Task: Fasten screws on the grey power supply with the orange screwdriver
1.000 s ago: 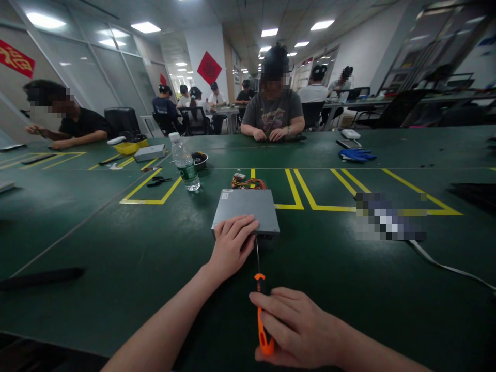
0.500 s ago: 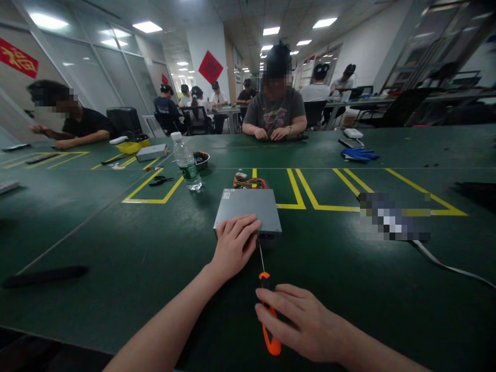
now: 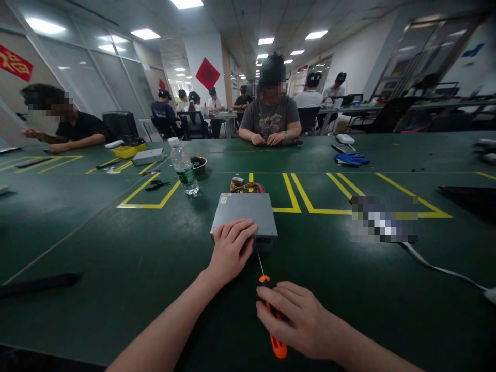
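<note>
A grey metal computer power supply [image 3: 245,207] lies flat on the green table, its bundle of coloured wires [image 3: 248,186] at the far side. My left hand [image 3: 231,252] is closed over its near edge, fingers across the top and thumb at the front. In my right hand [image 3: 297,319] is a screwdriver [image 3: 279,347] with an orange and black handle, held between fingers and thumb. Its thin shaft points up to the front face of the power supply, just beside my left thumb. The tip is hidden by that hand and the shadow there.
A water bottle [image 3: 183,168] stands left of the power supply, with a small bowl [image 3: 199,165] behind it. Black pliers-like pieces [image 3: 157,185] lie further left. Blue gloves [image 3: 352,159] and a pixelated object [image 3: 383,221] with a cable are on the right. A co-worker [image 3: 270,111] sits opposite.
The screwdriver's handle end has swung to the right, so the tool leans more. My right fingers have loosened and shifted along the handle. My left hand stays on the power supply.
</note>
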`<action>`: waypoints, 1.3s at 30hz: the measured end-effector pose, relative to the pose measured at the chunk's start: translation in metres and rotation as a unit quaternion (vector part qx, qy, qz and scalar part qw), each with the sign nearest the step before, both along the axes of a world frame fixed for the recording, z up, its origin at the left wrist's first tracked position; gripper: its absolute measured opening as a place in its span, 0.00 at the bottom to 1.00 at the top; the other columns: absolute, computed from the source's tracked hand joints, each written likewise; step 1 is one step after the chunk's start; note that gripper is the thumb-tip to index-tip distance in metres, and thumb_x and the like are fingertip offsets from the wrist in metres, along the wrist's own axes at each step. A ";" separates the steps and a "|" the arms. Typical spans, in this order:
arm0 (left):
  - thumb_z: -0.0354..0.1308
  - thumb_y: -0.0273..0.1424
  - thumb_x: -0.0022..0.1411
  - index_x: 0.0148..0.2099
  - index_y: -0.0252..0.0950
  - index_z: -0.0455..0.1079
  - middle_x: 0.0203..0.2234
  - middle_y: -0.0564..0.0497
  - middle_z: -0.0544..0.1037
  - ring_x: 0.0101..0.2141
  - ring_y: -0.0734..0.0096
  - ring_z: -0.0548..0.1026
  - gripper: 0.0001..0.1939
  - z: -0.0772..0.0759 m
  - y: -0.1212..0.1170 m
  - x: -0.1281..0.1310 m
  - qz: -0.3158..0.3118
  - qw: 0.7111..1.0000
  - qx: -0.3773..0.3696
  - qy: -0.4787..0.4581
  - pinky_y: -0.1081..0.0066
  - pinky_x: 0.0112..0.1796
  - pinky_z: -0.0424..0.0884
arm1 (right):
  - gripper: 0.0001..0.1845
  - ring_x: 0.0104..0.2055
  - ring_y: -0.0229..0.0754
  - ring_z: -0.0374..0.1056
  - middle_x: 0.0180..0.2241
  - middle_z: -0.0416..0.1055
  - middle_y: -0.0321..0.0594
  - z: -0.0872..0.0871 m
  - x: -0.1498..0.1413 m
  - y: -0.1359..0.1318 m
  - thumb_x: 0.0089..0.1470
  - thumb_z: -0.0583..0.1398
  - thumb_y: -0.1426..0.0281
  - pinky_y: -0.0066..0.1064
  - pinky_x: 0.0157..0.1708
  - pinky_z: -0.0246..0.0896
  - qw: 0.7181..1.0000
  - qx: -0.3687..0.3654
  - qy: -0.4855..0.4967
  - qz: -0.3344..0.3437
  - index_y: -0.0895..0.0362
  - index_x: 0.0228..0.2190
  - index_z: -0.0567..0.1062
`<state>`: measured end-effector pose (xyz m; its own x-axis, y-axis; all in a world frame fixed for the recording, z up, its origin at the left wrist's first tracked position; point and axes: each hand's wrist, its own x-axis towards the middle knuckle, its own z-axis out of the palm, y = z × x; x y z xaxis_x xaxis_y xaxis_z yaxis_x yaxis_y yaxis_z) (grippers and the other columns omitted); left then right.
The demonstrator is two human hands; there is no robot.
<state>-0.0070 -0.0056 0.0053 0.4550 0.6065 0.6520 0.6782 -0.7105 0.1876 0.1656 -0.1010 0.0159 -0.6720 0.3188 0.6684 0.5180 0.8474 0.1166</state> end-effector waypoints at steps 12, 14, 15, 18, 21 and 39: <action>0.50 0.29 0.62 0.51 0.42 0.65 0.50 0.50 0.71 0.50 0.64 0.66 0.15 0.000 0.000 -0.001 0.003 1.000 -0.002 0.004 0.62 0.47 0.55 | 0.06 0.24 0.36 0.66 0.29 0.73 0.44 -0.004 0.023 -0.004 0.53 0.56 0.74 0.30 0.27 0.61 0.997 0.057 0.038 0.019 0.61 0.27 0.72; 0.50 0.28 0.62 0.51 0.42 0.65 0.50 0.50 0.71 0.50 0.65 0.66 0.15 0.000 0.000 -0.001 0.002 1.000 -0.003 0.003 0.62 0.47 0.55 | 0.05 0.25 0.35 0.66 0.29 0.73 0.44 -0.004 0.024 -0.004 0.52 0.56 0.75 0.30 0.27 0.61 0.997 0.059 0.042 0.011 0.61 0.27 0.72; 0.50 0.28 0.62 0.51 0.42 0.65 0.50 0.51 0.71 0.50 0.65 0.66 0.15 0.000 0.000 -0.001 0.001 1.000 -0.004 0.002 0.62 0.47 0.55 | 0.05 0.25 0.35 0.66 0.29 0.73 0.44 -0.003 0.025 -0.004 0.52 0.57 0.76 0.30 0.27 0.61 0.997 0.060 0.044 0.010 0.61 0.27 0.72; 0.50 0.28 0.62 0.51 0.43 0.64 0.50 0.51 0.71 0.50 0.65 0.65 0.15 0.000 0.000 -0.001 0.000 1.000 -0.005 -0.002 0.62 0.47 0.55 | 0.06 0.25 0.35 0.66 0.29 0.73 0.45 -0.001 0.023 -0.002 0.52 0.56 0.76 0.30 0.27 0.61 0.997 0.058 0.048 0.015 0.61 0.26 0.72; 0.50 0.29 0.62 0.51 0.42 0.64 0.50 0.51 0.70 0.50 0.65 0.65 0.15 0.000 0.000 0.000 0.000 1.000 -0.003 -0.001 0.62 0.47 0.55 | 0.07 0.25 0.35 0.66 0.29 0.72 0.44 0.001 0.022 -0.001 0.53 0.55 0.75 0.29 0.28 0.61 0.998 0.048 0.044 0.012 0.61 0.27 0.72; 0.50 0.28 0.62 0.51 0.42 0.65 0.50 0.51 0.71 0.50 0.65 0.66 0.15 0.001 0.000 -0.001 -0.001 1.000 -0.005 0.001 0.62 0.47 0.55 | 0.06 0.25 0.36 0.66 0.29 0.72 0.45 0.000 0.021 -0.003 0.51 0.55 0.77 0.29 0.28 0.62 0.999 0.027 0.018 -0.005 0.61 0.26 0.71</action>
